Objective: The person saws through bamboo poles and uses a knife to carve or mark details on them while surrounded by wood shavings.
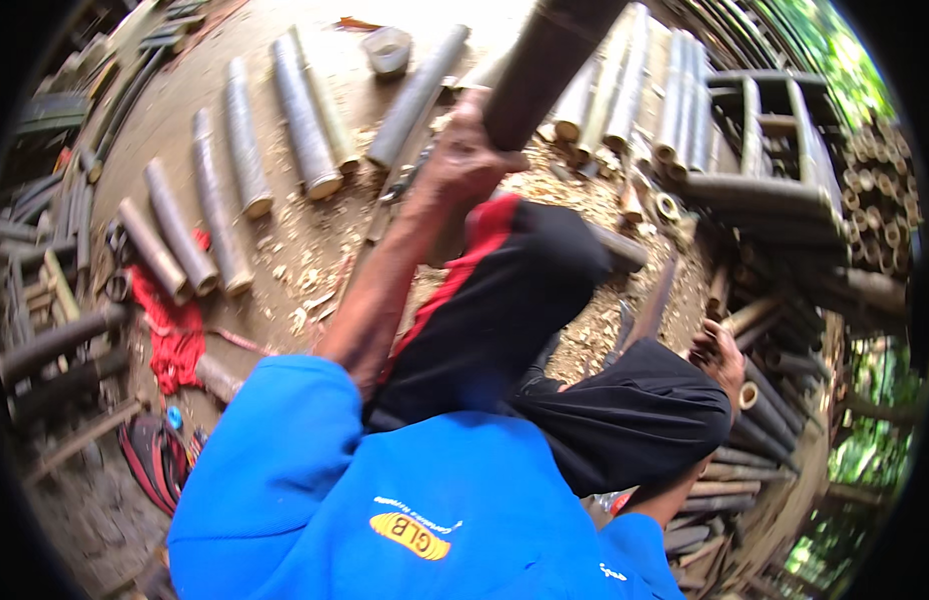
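My left hand (467, 155) is closed around the lower end of a thick dark bamboo pole (550, 65), which slants up to the right past the top edge of the view. On the far side of my right knee, my right hand (722, 357) has its fingers curled. Something dark shows at its fingertips, too small to make out. Between my legs and that hand, a long brownish blade-like piece (653, 302) stands at a slant, its lower end hidden behind my knee. Another bamboo piece (617, 246) lies just beyond my left knee.
Several bamboo lengths (307, 125) lie in a fan on the ground ahead. Pale shavings (575, 200) cover the ground around my legs. Stacked bamboo (770, 400) and a bamboo rack (775, 190) stand at right. A red cloth (175, 340) and a bag (153, 460) are at left.
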{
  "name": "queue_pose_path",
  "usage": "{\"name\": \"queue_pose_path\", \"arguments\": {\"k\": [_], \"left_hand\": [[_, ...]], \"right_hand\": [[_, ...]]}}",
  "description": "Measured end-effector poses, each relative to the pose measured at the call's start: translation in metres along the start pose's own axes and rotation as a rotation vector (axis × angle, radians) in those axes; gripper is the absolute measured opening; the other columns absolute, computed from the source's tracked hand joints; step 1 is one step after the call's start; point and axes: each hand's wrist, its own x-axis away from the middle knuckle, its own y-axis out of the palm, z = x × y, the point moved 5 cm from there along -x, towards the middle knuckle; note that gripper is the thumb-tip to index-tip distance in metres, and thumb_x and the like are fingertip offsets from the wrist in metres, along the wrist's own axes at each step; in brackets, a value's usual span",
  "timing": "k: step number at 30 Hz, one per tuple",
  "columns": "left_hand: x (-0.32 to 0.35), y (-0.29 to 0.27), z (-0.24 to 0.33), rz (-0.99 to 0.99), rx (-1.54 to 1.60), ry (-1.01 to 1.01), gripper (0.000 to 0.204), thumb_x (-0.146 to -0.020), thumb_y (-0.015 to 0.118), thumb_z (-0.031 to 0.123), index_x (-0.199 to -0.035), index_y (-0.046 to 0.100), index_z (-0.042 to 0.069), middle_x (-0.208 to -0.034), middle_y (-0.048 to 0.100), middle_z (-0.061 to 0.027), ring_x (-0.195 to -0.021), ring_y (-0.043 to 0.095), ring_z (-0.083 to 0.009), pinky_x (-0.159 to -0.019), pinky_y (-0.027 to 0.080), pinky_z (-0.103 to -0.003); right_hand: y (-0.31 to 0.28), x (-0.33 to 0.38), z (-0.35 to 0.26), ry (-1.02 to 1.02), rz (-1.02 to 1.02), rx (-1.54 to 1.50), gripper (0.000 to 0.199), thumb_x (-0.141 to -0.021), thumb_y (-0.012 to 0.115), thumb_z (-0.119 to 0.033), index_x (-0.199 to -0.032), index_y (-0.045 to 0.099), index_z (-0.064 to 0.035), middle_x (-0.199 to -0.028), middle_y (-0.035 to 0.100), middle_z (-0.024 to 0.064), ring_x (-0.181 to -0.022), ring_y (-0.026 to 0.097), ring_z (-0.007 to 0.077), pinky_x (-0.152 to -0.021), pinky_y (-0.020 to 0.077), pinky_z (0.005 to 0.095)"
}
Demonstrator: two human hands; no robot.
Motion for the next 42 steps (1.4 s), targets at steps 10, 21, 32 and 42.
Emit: {"name": "queue_pose_path", "arguments": {"k": [10, 21, 32, 42], "left_hand": [[-0.075, 0.016, -0.028, -0.363, -0.413, -0.05, 0.096, -0.064, 0.089, 0.034, -0.148, 0.052, 0.006, -0.121, 0.07, -0.0207, -0.112, 0.068, -0.0333, -0.101, 0.051, -0.043], [-0.112, 0.241, -0.089, -0.722, -0.671, 0.405, 0.098, -0.061, 0.094, 0.033, -0.147, 0.052, 0.012, -0.129, 0.063, -0.0142, -0.126, 0.06, -0.0336, -0.106, 0.047, -0.048], [-0.09, 0.204, -0.15, -0.564, -0.379, 0.237, 0.075, -0.082, 0.086, 0.028, -0.148, 0.055, 0.011, -0.148, 0.057, -0.0184, -0.14, 0.05, -0.0356, -0.118, 0.041, -0.049], [0.01, -0.042, -0.255, -0.127, -1.224, -0.407, 0.058, -0.083, 0.084, 0.017, -0.132, 0.056, 0.005, -0.124, 0.056, -0.0223, -0.115, 0.062, -0.0436, -0.099, 0.051, -0.053]], "right_hand": [[0.028, -0.093, 0.127, 0.123, -0.004, 0.067, 0.053, -0.107, 0.06, -0.024, -0.152, 0.048, 0.0018, -0.135, 0.059, 0.0135, -0.092, 0.069, 0.0167, -0.07, 0.0546, 0.0257], [0.056, -0.237, 0.16, 0.198, 0.099, -0.091, 0.049, -0.1, 0.069, -0.026, -0.139, 0.053, -0.0026, -0.114, 0.067, 0.0123, -0.074, 0.072, 0.0229, -0.052, 0.0537, 0.0278], [-0.002, -0.177, 0.185, 0.182, 0.332, -0.047, 0.024, -0.102, 0.071, -0.022, -0.114, 0.062, -0.0029, -0.091, 0.068, 0.0055, -0.065, 0.071, 0.0148, -0.054, 0.0602, 0.0271], [0.012, -0.188, 0.179, 0.157, 0.252, -0.011, 0.066, -0.1, 0.073, -0.03, -0.154, 0.045, -0.0038, -0.115, 0.071, 0.0116, -0.088, 0.072, 0.0186, -0.064, 0.0633, 0.0331]]}}
